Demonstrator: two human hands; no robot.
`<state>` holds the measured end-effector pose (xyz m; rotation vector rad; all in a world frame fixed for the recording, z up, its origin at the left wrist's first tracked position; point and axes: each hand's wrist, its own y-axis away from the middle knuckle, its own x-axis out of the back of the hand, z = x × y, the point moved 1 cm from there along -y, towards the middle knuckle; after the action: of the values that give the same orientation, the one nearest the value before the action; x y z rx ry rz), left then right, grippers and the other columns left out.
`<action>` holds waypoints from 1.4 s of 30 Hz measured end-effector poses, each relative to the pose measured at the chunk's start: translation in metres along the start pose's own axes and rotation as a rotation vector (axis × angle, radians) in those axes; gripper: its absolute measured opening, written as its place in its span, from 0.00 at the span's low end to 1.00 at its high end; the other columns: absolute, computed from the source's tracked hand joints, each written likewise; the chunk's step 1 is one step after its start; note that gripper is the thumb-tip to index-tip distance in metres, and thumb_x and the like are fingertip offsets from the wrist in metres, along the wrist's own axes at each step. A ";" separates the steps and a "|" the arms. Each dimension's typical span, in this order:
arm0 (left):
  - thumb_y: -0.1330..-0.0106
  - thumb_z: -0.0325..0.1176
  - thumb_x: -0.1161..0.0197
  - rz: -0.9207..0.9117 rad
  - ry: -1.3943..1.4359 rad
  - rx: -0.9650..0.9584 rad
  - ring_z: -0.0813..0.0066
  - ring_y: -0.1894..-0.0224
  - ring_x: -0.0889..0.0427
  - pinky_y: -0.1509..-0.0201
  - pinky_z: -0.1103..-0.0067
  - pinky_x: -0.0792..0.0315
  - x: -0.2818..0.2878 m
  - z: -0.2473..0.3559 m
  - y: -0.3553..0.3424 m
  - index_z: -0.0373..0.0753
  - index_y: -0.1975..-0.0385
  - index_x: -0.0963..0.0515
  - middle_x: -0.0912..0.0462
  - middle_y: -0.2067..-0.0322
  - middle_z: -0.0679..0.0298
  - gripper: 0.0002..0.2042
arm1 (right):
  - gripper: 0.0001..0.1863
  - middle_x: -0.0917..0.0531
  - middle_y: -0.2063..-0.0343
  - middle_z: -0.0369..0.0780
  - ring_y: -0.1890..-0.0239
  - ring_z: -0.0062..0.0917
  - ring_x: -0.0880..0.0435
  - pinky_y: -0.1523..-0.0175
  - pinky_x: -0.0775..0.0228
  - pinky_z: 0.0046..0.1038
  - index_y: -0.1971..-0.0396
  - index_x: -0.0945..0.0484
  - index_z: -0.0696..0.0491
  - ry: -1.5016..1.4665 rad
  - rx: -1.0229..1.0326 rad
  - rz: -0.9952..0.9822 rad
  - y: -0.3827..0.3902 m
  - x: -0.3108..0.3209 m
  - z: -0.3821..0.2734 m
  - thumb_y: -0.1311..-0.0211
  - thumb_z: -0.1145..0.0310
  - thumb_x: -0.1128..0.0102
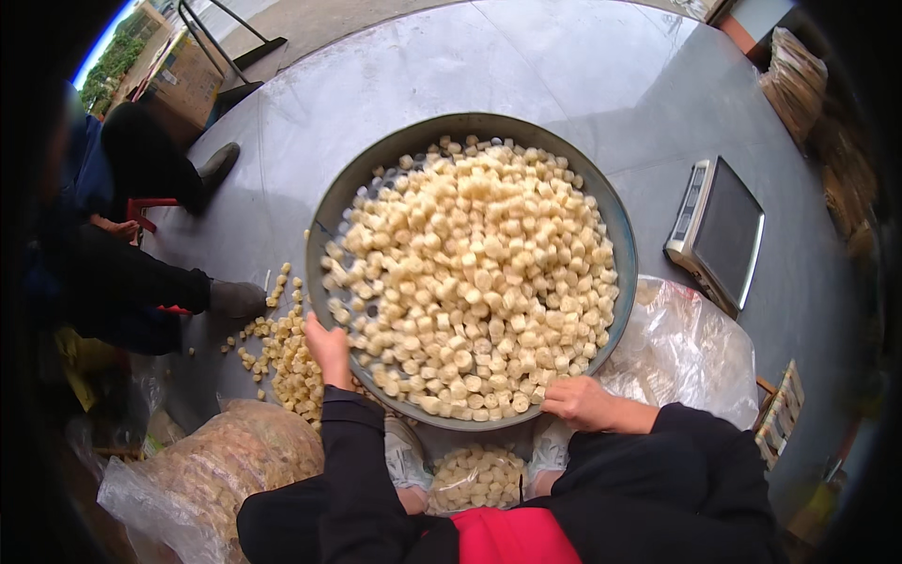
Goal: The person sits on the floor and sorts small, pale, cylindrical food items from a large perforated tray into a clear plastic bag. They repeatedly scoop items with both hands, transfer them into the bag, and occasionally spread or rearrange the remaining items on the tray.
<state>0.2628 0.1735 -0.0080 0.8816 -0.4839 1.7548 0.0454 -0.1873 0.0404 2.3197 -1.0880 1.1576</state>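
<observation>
A wide round metal sieve, with round holes showing in its floor at the left, is heaped with short, cream-coloured cylindrical pieces. My left hand is closed around the sieve's lower left rim. At the lower right rim my right hand is closed too, its fingertips beside the nearest pieces. Between my shoes lies a clear bag full of similar pieces, below the sieve's near edge. More loose pieces are spilled on the floor left of the sieve.
A large filled plastic bag stands at the lower left. Right of the sieve are a crumpled clear bag and a flat-topped scale. Another person's legs and shoes are at the left, near a cardboard box.
</observation>
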 end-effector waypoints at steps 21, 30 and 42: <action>0.52 0.24 0.44 -0.025 -0.145 -0.107 0.48 0.61 0.20 0.58 0.65 0.28 0.048 0.058 -0.005 0.34 0.62 0.26 0.18 0.67 0.49 0.15 | 0.08 0.28 0.79 0.34 0.73 0.28 0.24 0.73 0.31 0.29 0.78 0.23 0.50 -0.158 -0.103 0.087 -0.006 0.079 -0.011 0.62 0.77 0.38; 0.55 0.19 0.49 -0.071 0.019 0.010 0.43 0.62 0.24 0.54 0.65 0.31 -0.016 -0.004 0.036 0.33 0.60 0.40 0.25 0.67 0.44 0.19 | 0.09 0.29 0.77 0.35 0.69 0.29 0.26 0.71 0.30 0.28 0.78 0.29 0.52 0.089 -0.120 -0.081 0.031 0.001 0.015 0.65 0.76 0.42; 0.55 0.17 0.52 -0.032 0.045 -0.030 0.47 0.63 0.24 0.53 0.66 0.33 -0.038 -0.022 0.049 0.31 0.61 0.40 0.26 0.66 0.46 0.17 | 0.29 0.19 0.70 0.43 0.64 0.38 0.19 0.62 0.26 0.36 0.54 0.26 0.59 -0.228 -0.187 -0.396 -0.042 -0.017 0.024 0.48 0.51 0.37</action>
<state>0.2160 0.1478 -0.0462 0.8233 -0.4632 1.7307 0.0835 -0.1648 0.0143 2.4099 -0.7186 0.6317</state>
